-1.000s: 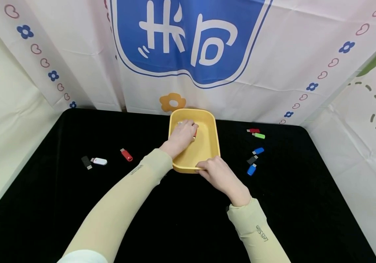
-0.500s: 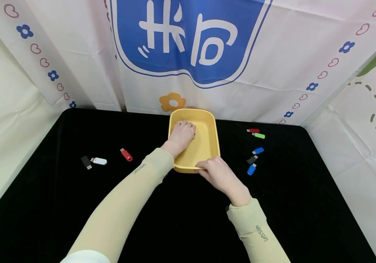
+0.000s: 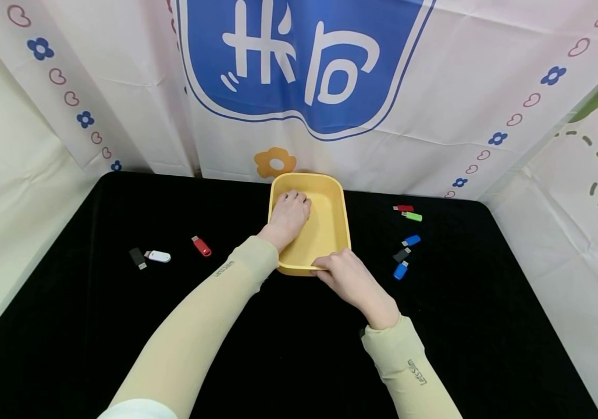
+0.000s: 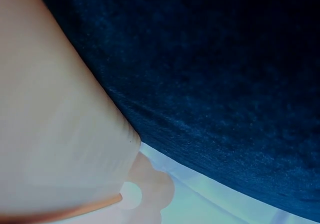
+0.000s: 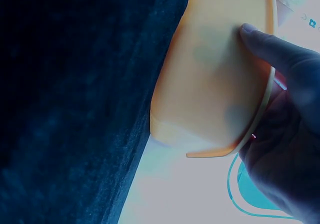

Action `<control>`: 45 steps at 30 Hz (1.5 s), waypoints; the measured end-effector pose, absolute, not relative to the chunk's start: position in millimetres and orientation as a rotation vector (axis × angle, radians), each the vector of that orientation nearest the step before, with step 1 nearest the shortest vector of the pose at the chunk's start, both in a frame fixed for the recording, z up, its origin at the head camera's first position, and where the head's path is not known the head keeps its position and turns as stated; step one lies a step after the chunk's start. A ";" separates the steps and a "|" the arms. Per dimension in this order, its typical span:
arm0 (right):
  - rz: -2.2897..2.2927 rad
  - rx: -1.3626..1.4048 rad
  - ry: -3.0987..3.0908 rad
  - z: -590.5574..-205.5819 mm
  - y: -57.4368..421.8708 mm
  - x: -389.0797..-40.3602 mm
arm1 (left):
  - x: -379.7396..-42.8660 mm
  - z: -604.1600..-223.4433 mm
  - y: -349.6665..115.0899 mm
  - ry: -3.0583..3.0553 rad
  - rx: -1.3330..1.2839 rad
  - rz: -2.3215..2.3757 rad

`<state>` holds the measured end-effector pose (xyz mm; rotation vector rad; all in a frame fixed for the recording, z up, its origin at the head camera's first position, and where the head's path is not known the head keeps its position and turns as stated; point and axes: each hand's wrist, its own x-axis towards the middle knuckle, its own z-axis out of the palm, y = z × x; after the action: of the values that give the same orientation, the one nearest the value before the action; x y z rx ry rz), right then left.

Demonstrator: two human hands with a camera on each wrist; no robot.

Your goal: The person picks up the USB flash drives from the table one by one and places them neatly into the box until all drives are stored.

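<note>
A yellow rectangular tray [image 3: 326,230] stands at the far side of the black tabletop. My left hand [image 3: 291,216] reaches over its near left side, back of the hand upward, knuckles bent near the tray floor. Whatever lies under those fingers is hidden. With my right hand [image 3: 348,276] I grip the tray's near right rim; in the right wrist view the thumb [image 5: 272,47] presses the outer wall while the fingers go inside. The left wrist view shows the tray's outer side wall [image 4: 60,114] but no hand.
Left of the tray lie a red USB stick [image 3: 202,246], a white one [image 3: 158,256] and a black one [image 3: 137,258]. To the right are red [image 3: 405,208], green [image 3: 412,216], blue [image 3: 412,240] and black [image 3: 401,254] sticks, plus another blue one [image 3: 401,270]. A curtain [image 3: 215,139] hangs behind.
My left hand has shifted slightly within the tray and its fingers have drawn in. The red and silver bits seen by them a second ago are now hidden. My right hand keeps its grip.
</note>
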<state>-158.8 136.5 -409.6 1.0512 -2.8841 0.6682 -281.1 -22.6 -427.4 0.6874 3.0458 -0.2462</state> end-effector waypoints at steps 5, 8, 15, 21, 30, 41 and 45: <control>0.664 1.046 -2.887 -409.2 136.3 -158.3 | -280.1 -426.6 -21.8 3.043 0.677 -0.292; 0.667 1.047 -2.886 -409.2 136.3 -158.3 | -279.9 -425.9 -21.7 3.047 0.671 -0.298; 0.676 1.050 -2.884 -409.4 136.3 -158.5 | -280.6 -427.1 -21.8 3.055 0.669 -0.292; 0.679 1.051 -2.885 -408.9 136.9 -158.3 | -281.0 -427.3 -21.6 3.045 0.675 -0.270; 0.687 1.052 -2.881 -409.5 137.1 -158.4 | -280.5 -421.6 -23.0 3.084 0.661 -0.078; 0.727 1.051 -2.880 -409.7 135.6 -158.7 | -275.1 -403.4 -40.9 3.341 0.567 0.459; 0.734 1.052 -2.879 -409.2 136.3 -158.4 | -269.1 -402.0 -47.9 3.341 0.567 0.479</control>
<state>-158.4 136.3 -409.2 1.0521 -2.8788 0.7343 -269.1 -47.9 -402.0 0.5669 3.3407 0.4795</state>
